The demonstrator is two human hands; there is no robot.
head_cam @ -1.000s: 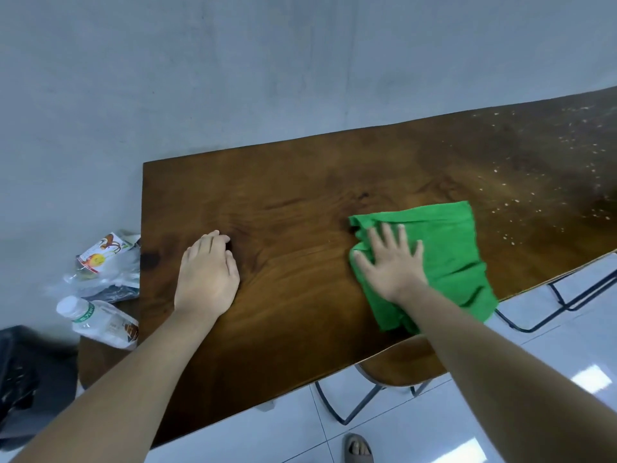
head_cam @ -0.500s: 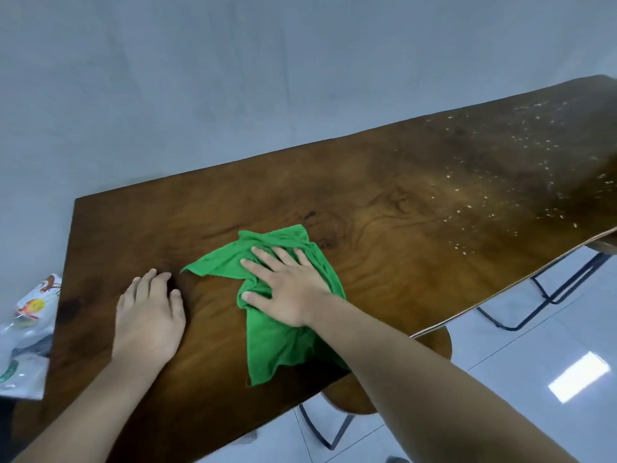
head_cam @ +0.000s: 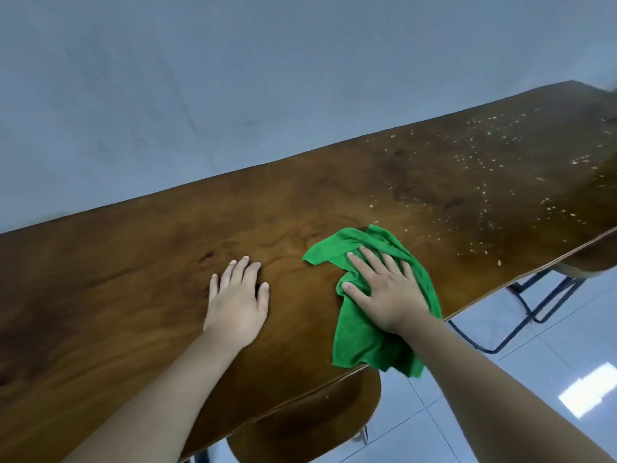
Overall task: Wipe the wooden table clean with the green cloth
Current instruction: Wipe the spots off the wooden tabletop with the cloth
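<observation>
The dark wooden table (head_cam: 140, 282) runs from the lower left to the upper right. Pale crumbs (head_cam: 494, 182) are scattered over its right part. A crumpled green cloth (head_cam: 364, 339) lies near the front edge, one corner hanging over it. My right hand (head_cam: 387, 292) presses flat on the cloth with fingers spread. My left hand (head_cam: 237, 299) rests flat on the bare wood to the left of the cloth, holding nothing.
A grey wall (head_cam: 233, 78) stands right behind the table. A round wooden stool (head_cam: 310, 426) sits under the front edge below the cloth. A second stool (head_cam: 587, 262) with black metal legs (head_cam: 534, 309) is at the right, on white floor tiles (head_cam: 551, 379).
My right hand has slid the cloth to the right, toward the crumbs. The view has swung right, and the bottles and packets at the table's left end have left the frame.
</observation>
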